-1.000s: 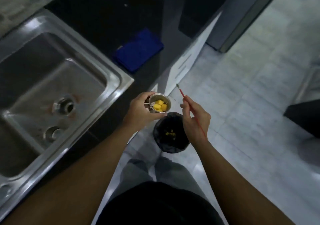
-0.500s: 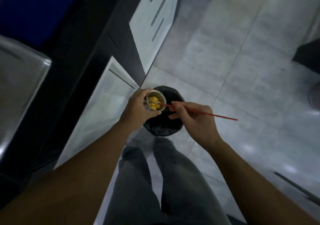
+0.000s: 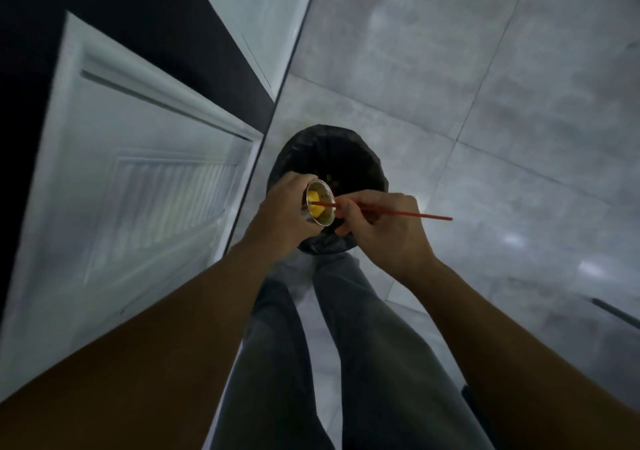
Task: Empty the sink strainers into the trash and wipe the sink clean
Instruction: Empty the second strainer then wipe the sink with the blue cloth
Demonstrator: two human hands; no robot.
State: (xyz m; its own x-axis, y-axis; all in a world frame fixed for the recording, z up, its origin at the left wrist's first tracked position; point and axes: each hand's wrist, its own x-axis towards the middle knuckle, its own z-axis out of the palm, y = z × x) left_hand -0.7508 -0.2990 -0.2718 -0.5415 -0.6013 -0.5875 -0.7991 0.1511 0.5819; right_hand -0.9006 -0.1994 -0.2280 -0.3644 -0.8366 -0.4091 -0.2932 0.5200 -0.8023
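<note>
My left hand grips a small metal sink strainer, tipped on its side with its mouth facing right, directly above the trash bin lined with a black bag. Yellow food scraps sit inside the strainer. My right hand pinches a thin red stick, whose tip reaches into the strainer among the scraps. A few scraps lie at the bottom of the bin. The sink is out of view.
White cabinet doors and the dark counter edge rise on the left. Grey floor tiles spread to the right. My legs in grey trousers stand just behind the bin.
The view has swung down from the sink to the bin. The strainer has tipped further onto its side over the bin, and the red stick has gone into it.
</note>
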